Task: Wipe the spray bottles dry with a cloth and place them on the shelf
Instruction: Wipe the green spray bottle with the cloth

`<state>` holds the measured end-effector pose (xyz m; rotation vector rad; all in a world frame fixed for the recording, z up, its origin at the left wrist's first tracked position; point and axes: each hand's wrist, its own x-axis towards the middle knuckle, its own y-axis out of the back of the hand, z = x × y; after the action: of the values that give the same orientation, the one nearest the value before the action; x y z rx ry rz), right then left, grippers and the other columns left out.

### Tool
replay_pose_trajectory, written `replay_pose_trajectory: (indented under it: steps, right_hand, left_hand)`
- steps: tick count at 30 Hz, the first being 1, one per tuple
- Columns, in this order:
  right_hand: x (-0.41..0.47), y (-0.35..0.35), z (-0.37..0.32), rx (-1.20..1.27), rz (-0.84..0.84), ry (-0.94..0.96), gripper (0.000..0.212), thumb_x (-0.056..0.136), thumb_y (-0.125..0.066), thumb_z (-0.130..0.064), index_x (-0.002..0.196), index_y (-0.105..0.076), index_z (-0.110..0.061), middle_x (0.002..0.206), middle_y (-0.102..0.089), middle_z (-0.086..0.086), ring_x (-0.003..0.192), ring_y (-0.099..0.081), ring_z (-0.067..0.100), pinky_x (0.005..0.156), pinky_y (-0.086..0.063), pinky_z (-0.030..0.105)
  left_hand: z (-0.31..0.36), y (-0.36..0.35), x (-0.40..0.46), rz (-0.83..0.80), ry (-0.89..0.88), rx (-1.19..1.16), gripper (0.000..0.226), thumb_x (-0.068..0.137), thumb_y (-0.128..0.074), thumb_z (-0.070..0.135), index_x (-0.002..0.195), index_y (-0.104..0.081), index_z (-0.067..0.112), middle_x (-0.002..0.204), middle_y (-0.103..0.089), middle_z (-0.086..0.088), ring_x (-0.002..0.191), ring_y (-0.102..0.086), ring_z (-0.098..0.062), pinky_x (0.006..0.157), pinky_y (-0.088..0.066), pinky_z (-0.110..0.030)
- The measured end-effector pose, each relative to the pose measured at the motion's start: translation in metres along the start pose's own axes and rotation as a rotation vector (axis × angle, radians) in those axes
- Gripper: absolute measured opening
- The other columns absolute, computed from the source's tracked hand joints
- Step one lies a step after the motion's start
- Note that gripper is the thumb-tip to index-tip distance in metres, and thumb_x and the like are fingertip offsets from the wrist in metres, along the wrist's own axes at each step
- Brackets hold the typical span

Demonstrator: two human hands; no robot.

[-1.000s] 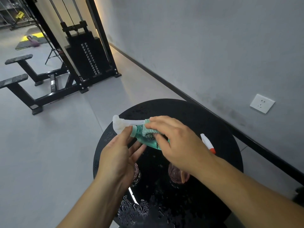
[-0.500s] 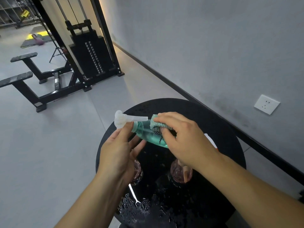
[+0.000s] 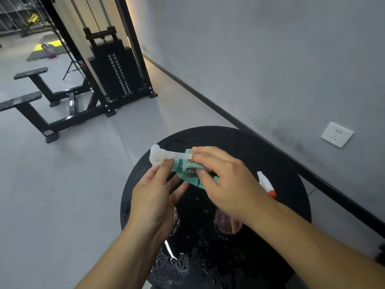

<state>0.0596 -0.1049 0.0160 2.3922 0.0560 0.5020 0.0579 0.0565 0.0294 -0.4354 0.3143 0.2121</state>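
Above a wet round black table [image 3: 260, 155] I hold a teal spray bottle [image 3: 183, 174] on its side, its clear white trigger head [image 3: 160, 156] pointing left. My left hand [image 3: 156, 197] grips the bottle at the neck. My right hand [image 3: 227, 182] presses a green patterned cloth [image 3: 192, 163] onto the bottle's shoulder, covering most of its body. A second spray bottle with a white and orange nozzle [image 3: 266, 184] lies on the table behind my right wrist, mostly hidden. No shelf is in view.
Two pinkish objects [image 3: 225, 223] sit on the table under my forearms among water drops. A black cable weight machine [image 3: 112, 69] and benches [image 3: 31, 101] stand on the grey floor to the left. A grey wall with a socket [image 3: 337, 134] runs along the right.
My right hand has rubbed the cloth along the bottle, from the body up to the shoulder near the trigger. My left hand keeps the same grip.
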Motion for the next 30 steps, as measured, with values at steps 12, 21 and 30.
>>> replay_pose_trajectory:
  steps: [12, 21, 30]
  right_hand:
    - [-0.002, 0.009, 0.006, 0.014, 0.057, -0.066, 0.037, 0.101, -0.058, -0.015, 0.133, -0.066, -0.031, 0.136, -0.054, -0.026, 0.126, -0.051, -0.004, 0.100, -0.053, 0.019]
    - [0.000, 0.018, 0.014, 0.050, 0.157, -0.152, 0.030, 0.098, -0.059, -0.013, 0.121, -0.070, -0.028, 0.119, -0.059, -0.022, 0.108, -0.062, -0.001, 0.086, -0.059, 0.022]
    - [-0.001, 0.016, 0.011, 0.027, 0.153, -0.123, 0.030, 0.095, -0.063, -0.013, 0.121, -0.069, -0.028, 0.121, -0.057, -0.022, 0.110, -0.060, 0.002, 0.087, -0.059, 0.024]
  left_hand:
    - [0.007, 0.003, 0.002, 0.029, -0.035, -0.046, 0.021, 0.107, -0.063, 0.023, 0.115, -0.074, 0.007, 0.111, -0.083, -0.006, 0.103, -0.081, -0.024, 0.081, -0.067, -0.032]
    - [0.011, 0.002, 0.003, 0.046, -0.054, -0.057, 0.021, 0.107, -0.062, 0.022, 0.113, -0.074, 0.006, 0.111, -0.083, -0.008, 0.103, -0.081, -0.025, 0.088, -0.067, -0.039]
    - [0.016, 0.004, 0.003, 0.090, -0.053, -0.082, 0.022, 0.106, -0.064, 0.023, 0.114, -0.073, 0.005, 0.110, -0.083, -0.008, 0.102, -0.081, -0.028, 0.075, -0.067, -0.032]
